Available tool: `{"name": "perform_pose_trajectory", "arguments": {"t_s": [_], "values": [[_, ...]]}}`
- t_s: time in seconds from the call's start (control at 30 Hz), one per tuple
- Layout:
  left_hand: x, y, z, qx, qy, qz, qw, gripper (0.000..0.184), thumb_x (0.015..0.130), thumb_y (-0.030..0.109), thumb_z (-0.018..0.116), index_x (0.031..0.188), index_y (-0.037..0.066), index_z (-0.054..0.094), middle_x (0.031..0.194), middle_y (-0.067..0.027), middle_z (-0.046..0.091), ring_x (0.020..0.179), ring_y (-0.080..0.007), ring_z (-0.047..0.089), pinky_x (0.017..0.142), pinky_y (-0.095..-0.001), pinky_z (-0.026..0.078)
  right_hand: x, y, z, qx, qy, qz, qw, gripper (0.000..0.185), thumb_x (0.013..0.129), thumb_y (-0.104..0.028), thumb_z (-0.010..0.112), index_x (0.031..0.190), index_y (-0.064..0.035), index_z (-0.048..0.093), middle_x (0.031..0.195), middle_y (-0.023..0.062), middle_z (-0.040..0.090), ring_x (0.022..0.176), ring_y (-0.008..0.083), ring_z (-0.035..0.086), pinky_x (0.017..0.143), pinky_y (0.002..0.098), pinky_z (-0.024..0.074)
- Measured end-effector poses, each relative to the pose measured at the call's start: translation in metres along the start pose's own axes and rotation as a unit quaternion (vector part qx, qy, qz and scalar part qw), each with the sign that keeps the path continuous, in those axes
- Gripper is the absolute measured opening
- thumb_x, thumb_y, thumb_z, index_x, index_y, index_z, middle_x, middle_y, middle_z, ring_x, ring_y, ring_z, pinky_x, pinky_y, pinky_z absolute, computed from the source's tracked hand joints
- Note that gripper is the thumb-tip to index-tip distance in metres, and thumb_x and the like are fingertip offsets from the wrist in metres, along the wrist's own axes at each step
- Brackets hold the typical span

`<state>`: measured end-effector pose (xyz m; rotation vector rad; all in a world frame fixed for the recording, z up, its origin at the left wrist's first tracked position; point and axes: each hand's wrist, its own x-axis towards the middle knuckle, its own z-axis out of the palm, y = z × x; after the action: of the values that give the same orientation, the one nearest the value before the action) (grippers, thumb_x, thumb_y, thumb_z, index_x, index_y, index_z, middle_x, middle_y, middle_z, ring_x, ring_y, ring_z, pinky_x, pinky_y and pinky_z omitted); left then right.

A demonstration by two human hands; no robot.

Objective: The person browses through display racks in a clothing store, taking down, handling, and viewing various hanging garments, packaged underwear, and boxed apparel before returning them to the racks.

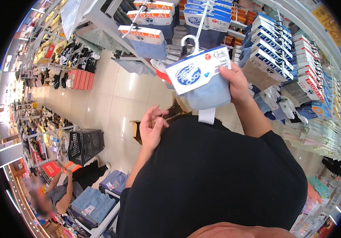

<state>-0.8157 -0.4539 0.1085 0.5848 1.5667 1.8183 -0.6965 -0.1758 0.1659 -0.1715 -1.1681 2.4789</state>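
Note:
A hanging pack of light blue cloth (208, 94) with a white and blue card header (196, 71) is pinched at its right end by my right hand (236, 81). Its white plastic hook rises just below a metal display rod. From the bottom of the pack hangs a blank white tag (206, 116). My left hand (153, 126) is lower left, fingers apart and slightly curled, touching nothing visible. Behind it, an open cardboard box (137, 133) stands on the floor, mostly hidden by my hand and black shirt.
Racks of similar packs (271, 51) hang ahead and to the right. A black shopping basket cart (85, 146) stands at the left. Near it, a person in a striped top (61, 194) holds something orange. Folded blue clothes (93, 204) lie on a stand at the lower left.

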Motion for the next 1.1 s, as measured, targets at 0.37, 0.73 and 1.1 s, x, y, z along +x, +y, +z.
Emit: {"name": "perform_pose_trajectory", "arguments": {"t_s": [0.37,0.73,1.1], "values": [[0.017,0.049,0.041,0.02,0.018,-0.015,1.0,0.024,0.098,0.017,0.055,0.111,-0.002,0.06,0.091,0.0011,0.062,0.076,-0.0033,0.053,0.064,-0.0188,0.042,-0.007,0.035,0.035,-0.241,-0.066,-0.048,0.967,0.031,0.096,-0.016,0.055,0.121,0.0024,0.056,0.114,0.0082,0.063,0.103,0.0117,0.057,0.091,0.0287,0.0443],[0.018,0.039,0.046,0.025,-0.016,0.022,0.999,0.023,0.1,0.018,0.048,0.102,-0.001,0.06,0.08,0.003,0.054,0.067,-0.0038,0.046,0.059,-0.0197,0.039,-0.01,0.04,0.024,-0.105,-0.027,0.009,0.994,0.027,0.093,-0.013,0.06,0.114,0.0037,0.061,0.107,0.0068,0.065,0.097,0.0112,0.059,0.087,0.0283,0.0466],[0.017,0.018,0.039,0.119,-0.049,0.121,0.984,0.025,0.1,0.017,0.047,0.101,-0.004,0.06,0.082,0.0009,0.055,0.072,-0.0063,0.045,0.066,-0.0224,0.038,-0.013,0.032,0.018,-0.187,-0.026,0.073,0.979,0.028,0.095,-0.016,0.057,0.115,0.0029,0.061,0.112,0.0073,0.065,0.102,0.0121,0.058,0.091,0.0297,0.0447]]}}
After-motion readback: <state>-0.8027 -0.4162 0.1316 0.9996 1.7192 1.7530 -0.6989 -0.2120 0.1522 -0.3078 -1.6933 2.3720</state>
